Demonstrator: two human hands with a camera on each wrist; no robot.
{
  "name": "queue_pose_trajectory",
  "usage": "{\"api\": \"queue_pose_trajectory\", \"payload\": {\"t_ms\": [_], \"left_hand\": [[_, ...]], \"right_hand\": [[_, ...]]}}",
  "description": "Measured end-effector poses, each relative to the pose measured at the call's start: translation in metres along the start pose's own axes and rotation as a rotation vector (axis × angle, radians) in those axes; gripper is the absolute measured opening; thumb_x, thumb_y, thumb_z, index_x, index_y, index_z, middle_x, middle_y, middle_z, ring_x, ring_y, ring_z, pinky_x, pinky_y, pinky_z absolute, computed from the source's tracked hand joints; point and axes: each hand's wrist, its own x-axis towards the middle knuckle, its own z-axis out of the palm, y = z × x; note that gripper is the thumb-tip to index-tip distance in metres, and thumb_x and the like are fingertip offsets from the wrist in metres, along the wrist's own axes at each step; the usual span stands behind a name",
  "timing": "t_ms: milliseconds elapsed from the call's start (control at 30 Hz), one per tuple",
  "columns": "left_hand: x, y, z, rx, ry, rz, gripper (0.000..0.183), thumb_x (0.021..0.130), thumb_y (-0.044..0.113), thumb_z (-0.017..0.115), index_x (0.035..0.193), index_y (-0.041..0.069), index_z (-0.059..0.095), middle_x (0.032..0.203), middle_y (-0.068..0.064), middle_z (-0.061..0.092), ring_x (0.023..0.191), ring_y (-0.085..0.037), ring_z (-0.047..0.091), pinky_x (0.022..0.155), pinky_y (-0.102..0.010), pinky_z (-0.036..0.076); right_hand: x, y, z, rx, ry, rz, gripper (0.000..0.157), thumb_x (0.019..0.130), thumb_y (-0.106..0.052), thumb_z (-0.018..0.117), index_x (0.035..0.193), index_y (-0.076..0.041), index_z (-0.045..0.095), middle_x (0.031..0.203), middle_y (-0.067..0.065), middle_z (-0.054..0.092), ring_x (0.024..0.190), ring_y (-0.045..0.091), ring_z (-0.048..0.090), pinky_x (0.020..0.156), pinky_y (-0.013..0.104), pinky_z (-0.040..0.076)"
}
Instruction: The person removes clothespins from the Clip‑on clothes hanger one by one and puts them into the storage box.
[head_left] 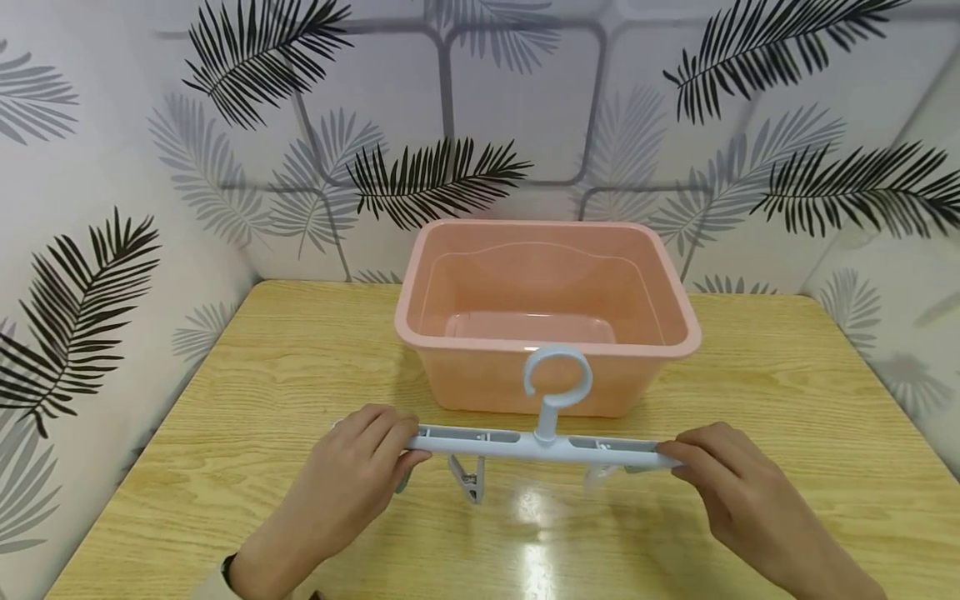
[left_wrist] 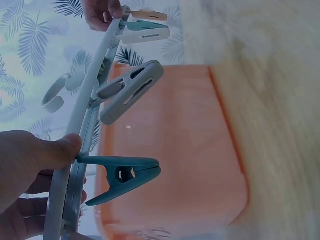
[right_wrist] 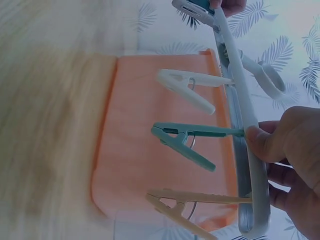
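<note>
Both hands hold a pale blue clip hanger (head_left: 495, 447) level over the table, its round hook (head_left: 557, 352) pointing up. My left hand (head_left: 358, 467) grips the bar's left end, and my right hand (head_left: 746, 492) grips the right end. In the left wrist view, a grey clip (left_wrist: 150, 75) and a teal clip (left_wrist: 135, 162) hang from the bar, the teal one beside the left thumb. The right wrist view shows a white clip (right_wrist: 200, 78), another teal clip (right_wrist: 200, 129) next to the right thumb, and a beige clip (right_wrist: 210, 197) at the end.
Just behind the hanger, a pink plastic tub (head_left: 540, 379) stands on the wooden table (head_left: 300, 358). Nothing shows inside the tub. Walls with a leaf pattern (head_left: 517, 100) border the table at the back and sides.
</note>
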Motion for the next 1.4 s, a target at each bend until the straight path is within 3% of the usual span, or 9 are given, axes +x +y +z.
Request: {"api": "queue_pose_trajectory", "payload": {"t_ms": [300, 500, 600, 700, 800, 900, 1133, 1400], "left_hand": [[0.024, -0.013, -0.014, 0.042, 0.086, 0.037, 0.039, 0.106, 0.027, 0.036, 0.096, -0.003, 0.059, 0.087, -0.013, 0.065, 0.078, -0.027, 0.063, 0.068, -0.037, 0.055], [0.042, -0.022, -0.025, 0.094, 0.108, 0.079, 0.035, 0.106, 0.020, 0.036, 0.107, -0.006, 0.060, 0.093, -0.015, 0.065, 0.081, -0.031, 0.061, 0.069, -0.041, 0.053], [0.051, -0.026, -0.032, 0.119, 0.089, 0.086, 0.032, 0.105, 0.014, 0.038, 0.113, -0.008, 0.059, 0.098, -0.018, 0.064, 0.084, -0.035, 0.059, 0.072, -0.044, 0.051], [0.060, -0.029, -0.038, 0.130, 0.054, 0.066, 0.026, 0.098, 0.004, 0.049, 0.118, -0.010, 0.058, 0.101, -0.021, 0.062, 0.086, -0.037, 0.056, 0.074, -0.047, 0.049], [0.066, -0.030, -0.042, 0.128, 0.014, 0.035, 0.033, 0.087, -0.006, 0.062, 0.119, -0.011, 0.056, 0.101, -0.022, 0.059, 0.088, -0.038, 0.055, 0.075, -0.047, 0.048], [0.072, -0.029, -0.043, 0.123, -0.033, 0.008, 0.035, 0.082, -0.010, 0.066, 0.116, -0.010, 0.056, 0.101, -0.021, 0.058, 0.089, -0.038, 0.054, 0.075, -0.047, 0.047], [0.079, -0.027, -0.038, 0.122, -0.106, -0.023, 0.022, 0.093, 0.011, 0.061, 0.107, -0.005, 0.053, 0.093, -0.015, 0.057, 0.082, -0.033, 0.053, 0.067, -0.042, 0.042], [0.084, -0.030, -0.030, 0.224, -0.036, -0.018, 0.026, 0.103, 0.016, 0.039, 0.098, -0.005, 0.054, 0.087, -0.016, 0.056, 0.079, -0.034, 0.055, 0.069, -0.045, 0.042]], "right_hand": [[0.024, 0.004, -0.008, -0.040, 0.078, -0.007, 0.042, 0.105, -0.026, 0.039, 0.095, 0.002, 0.068, 0.088, 0.007, 0.062, 0.078, 0.016, 0.052, 0.075, 0.015, 0.039], [0.046, 0.007, -0.012, -0.075, 0.177, -0.040, 0.037, 0.104, -0.022, 0.045, 0.094, 0.005, 0.068, 0.084, 0.014, 0.062, 0.072, 0.026, 0.053, 0.072, 0.026, 0.039], [0.059, 0.008, -0.013, -0.089, 0.227, -0.049, 0.034, 0.103, -0.019, 0.047, 0.094, 0.006, 0.068, 0.084, 0.017, 0.062, 0.069, 0.031, 0.053, 0.070, 0.033, 0.037], [0.070, 0.008, -0.013, -0.106, 0.270, -0.051, 0.032, 0.103, -0.017, 0.046, 0.095, 0.006, 0.067, 0.084, 0.019, 0.061, 0.068, 0.035, 0.051, 0.069, 0.037, 0.035], [0.078, 0.008, -0.014, -0.141, 0.310, -0.040, 0.030, 0.103, -0.014, 0.045, 0.094, 0.006, 0.067, 0.084, 0.019, 0.060, 0.069, 0.037, 0.050, 0.067, 0.040, 0.033], [0.084, 0.010, -0.016, -0.167, 0.340, -0.029, 0.029, 0.103, -0.012, 0.044, 0.094, 0.005, 0.066, 0.084, 0.020, 0.060, 0.071, 0.038, 0.049, 0.066, 0.043, 0.032], [0.087, 0.015, -0.018, -0.180, 0.343, -0.008, 0.030, 0.103, -0.011, 0.042, 0.094, 0.006, 0.066, 0.086, 0.022, 0.058, 0.076, 0.040, 0.050, 0.071, 0.045, 0.036], [0.087, 0.017, -0.019, -0.168, 0.345, 0.007, 0.033, 0.103, -0.018, 0.046, 0.094, 0.005, 0.067, 0.086, 0.021, 0.059, 0.077, 0.040, 0.051, 0.074, 0.043, 0.036]]}}
